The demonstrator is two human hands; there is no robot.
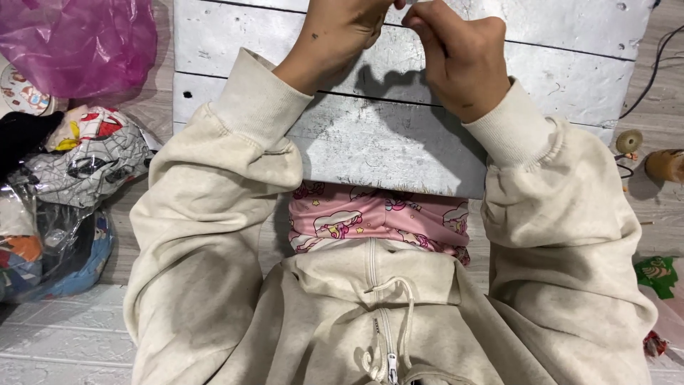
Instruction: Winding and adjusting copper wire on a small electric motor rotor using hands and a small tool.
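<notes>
My left hand (340, 36) and my right hand (459, 60) are raised together over a silver-painted plank board (377, 142) at the top of the view. The fingertips of both hands meet at the frame's upper edge, pinching something small and pale that is mostly cut off; I cannot tell what it is. Both arms wear cream hooded-sweatshirt sleeves. Pink cartoon-print cloth (377, 217) covers my lap just below the board's near edge.
A pink plastic bag (78, 43) lies at the top left. Below it sits a heap of printed fabric and clear bags (71, 185). Thread spools (659, 160) and a dark cable (652, 71) are at the right, with green scrap (657, 274) lower down.
</notes>
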